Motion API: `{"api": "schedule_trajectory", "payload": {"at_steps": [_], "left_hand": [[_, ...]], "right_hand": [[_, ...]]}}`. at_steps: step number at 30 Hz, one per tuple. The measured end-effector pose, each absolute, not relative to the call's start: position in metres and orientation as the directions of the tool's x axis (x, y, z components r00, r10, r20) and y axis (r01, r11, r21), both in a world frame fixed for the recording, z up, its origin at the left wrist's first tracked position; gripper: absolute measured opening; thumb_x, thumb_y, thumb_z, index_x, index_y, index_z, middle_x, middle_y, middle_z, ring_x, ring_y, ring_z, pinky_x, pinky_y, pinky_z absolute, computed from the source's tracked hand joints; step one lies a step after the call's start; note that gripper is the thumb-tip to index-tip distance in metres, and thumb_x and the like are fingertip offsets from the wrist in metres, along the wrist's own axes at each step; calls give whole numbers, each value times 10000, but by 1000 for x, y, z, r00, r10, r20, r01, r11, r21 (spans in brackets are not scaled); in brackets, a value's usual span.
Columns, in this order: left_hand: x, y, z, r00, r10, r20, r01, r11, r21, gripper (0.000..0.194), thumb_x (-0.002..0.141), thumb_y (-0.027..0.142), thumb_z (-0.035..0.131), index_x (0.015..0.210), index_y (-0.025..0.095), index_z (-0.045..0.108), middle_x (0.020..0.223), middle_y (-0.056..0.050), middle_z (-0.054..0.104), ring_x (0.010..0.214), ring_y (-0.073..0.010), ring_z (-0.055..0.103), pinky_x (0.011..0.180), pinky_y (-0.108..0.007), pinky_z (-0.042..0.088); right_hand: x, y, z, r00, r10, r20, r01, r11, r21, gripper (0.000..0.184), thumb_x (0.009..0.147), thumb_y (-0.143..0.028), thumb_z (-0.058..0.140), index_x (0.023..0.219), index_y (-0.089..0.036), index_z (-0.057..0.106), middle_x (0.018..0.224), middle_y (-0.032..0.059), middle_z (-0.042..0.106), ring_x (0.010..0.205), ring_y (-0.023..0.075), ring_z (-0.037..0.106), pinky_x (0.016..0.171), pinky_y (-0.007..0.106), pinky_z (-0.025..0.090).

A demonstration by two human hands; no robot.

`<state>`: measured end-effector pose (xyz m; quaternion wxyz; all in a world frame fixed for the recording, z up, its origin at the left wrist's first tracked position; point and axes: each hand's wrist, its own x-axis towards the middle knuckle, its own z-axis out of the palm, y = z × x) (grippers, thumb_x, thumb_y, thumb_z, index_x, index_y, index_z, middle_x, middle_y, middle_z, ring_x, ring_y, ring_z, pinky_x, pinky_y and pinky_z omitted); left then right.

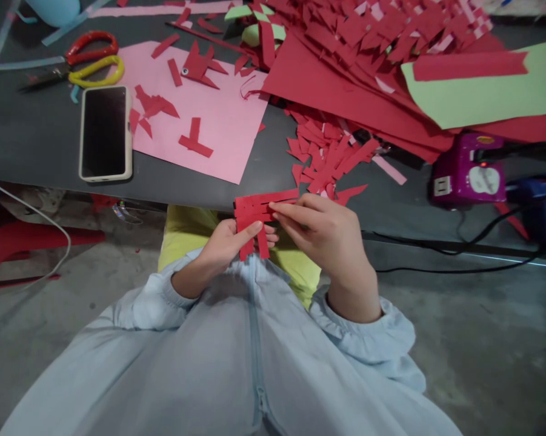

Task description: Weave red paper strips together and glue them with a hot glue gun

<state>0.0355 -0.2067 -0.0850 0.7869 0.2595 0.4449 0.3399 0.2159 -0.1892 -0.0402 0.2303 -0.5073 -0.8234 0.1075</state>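
Note:
My left hand grips a piece of woven red paper strips over my lap, just off the table's front edge. Its thumb lies across the lower part of the weave, with the fingers behind. Loose strip ends stick out to the right and downward. From the right, my right hand pinches one of the right-hand strip ends between thumb and fingertips. A folded red paper fish with an eye lies on a pink sheet, beside several red paper scraps.
Scissors with red and yellow handles and a phone lie at left. A heap of red paper cuttings and a pale green sheet are at right. A purple power adapter with black cables sits near the right edge.

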Motion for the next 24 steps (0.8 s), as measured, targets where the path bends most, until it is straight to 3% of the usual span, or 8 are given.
{"api": "schedule_trajectory", "payload": {"at_steps": [6, 15, 21, 24], "left_hand": [[28, -209, -76, 364, 770, -524, -295, 629, 719, 505, 713, 558, 782, 909, 98, 714, 888, -133, 771, 842, -225, 746, 738, -302, 589], [20, -210, -60, 432, 718, -546, -301, 685, 663, 408, 772, 501, 755, 872, 109, 702, 781, -94, 757, 707, -180, 729, 661, -278, 587], [24, -211, -53, 473, 695, -541, -355, 712, 605, 394, 744, 486, 782, 812, 111, 679, 708, -80, 742, 653, -170, 717, 660, -279, 586], [25, -211, -52, 489, 681, -545, -354, 726, 590, 402, 739, 493, 779, 806, 111, 671, 692, -85, 738, 638, -178, 712, 677, -308, 589]], "right_hand": [[216, -183, -42, -435, 827, 356, 786, 542, -299, 212, 923, -269, 597, 974, -182, 784, 694, 26, 629, 619, 120, 526, 539, 254, 322], [217, -182, -47, -493, 746, 448, 791, 599, -128, 218, 934, -210, 531, 995, -234, 740, 772, 27, 672, 706, 122, 553, 588, 264, 342], [216, -184, -48, -555, 579, 598, 715, 699, -14, 130, 892, -187, 603, 916, -241, 719, 711, -1, 649, 642, 111, 499, 550, 276, 326], [217, -185, -51, -581, 548, 601, 683, 730, -6, 117, 900, -232, 612, 897, -248, 728, 697, 3, 643, 634, 109, 491, 541, 280, 320]]}}
